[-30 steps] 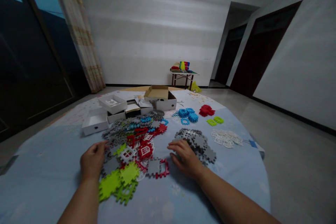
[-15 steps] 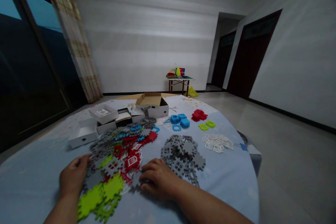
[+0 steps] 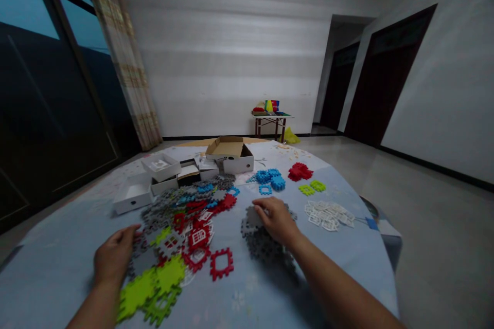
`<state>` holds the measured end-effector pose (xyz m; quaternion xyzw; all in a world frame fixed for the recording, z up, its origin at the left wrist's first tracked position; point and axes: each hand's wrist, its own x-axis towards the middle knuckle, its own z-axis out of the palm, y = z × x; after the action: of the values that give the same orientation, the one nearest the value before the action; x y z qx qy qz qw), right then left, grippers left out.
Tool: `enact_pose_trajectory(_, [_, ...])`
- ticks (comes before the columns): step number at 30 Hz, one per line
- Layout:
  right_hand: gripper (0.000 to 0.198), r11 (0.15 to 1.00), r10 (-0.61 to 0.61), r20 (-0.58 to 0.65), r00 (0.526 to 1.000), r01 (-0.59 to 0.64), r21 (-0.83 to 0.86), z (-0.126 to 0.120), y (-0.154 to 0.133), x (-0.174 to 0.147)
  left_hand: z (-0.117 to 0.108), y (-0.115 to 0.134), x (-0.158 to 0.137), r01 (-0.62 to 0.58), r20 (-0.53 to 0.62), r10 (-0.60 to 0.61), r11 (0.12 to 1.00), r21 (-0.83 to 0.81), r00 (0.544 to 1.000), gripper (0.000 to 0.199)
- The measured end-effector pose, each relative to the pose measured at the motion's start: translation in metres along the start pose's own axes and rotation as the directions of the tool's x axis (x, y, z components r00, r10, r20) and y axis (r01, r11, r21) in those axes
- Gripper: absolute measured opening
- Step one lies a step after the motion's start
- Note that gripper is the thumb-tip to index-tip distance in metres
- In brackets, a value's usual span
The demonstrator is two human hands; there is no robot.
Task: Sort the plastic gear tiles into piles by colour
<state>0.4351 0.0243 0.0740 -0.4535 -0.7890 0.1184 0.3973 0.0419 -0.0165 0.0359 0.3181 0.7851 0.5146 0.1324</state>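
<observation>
My right hand (image 3: 276, 220) is over a pile of grey interlocking tiles (image 3: 266, 247), its fingers closed on a flat grey toothed tile (image 3: 252, 217) at the pile's top. My left hand (image 3: 115, 256) rests at the left edge of a mixed heap, fingertips pinched together; whatever is in them is hidden. That heap holds lime green tiles (image 3: 139, 293), a red window tile (image 3: 198, 237), a grey window tile (image 3: 170, 243) and many grey pieces (image 3: 162, 205). A red square frame (image 3: 222, 263) lies flat between the heap and the grey pile.
Open white boxes (image 3: 133, 194) and a larger cardboard-lined box (image 3: 238, 163) stand at the back. Sorted groups lie to the right: blue pieces (image 3: 272, 179), red pieces (image 3: 300, 171), lime frames (image 3: 312, 187) and white window frames (image 3: 329, 215). A patterned cloth (image 3: 247, 308) covers the round table.
My right hand has moved from the mixed heap rightward and up onto the grey pile with a grey tile. The red square frame is now exposed. My left hand stays beside the heap.
</observation>
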Motion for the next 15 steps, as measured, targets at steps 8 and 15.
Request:
enact_pose_trajectory(8, [0.023,0.962,0.138,0.101,0.985,-0.109,-0.250,-0.025,0.038,0.013,0.001,-0.016,0.012,0.091,0.033,-0.085,0.940,-0.330,0.996,0.037])
enact_pose_trajectory(15, [0.029,0.976,-0.189,0.283,0.940,0.211,-0.048,0.002,-0.027,0.004,-0.008,-0.011,0.018,0.214,0.196,-0.135,0.854,-0.474,0.971,0.025])
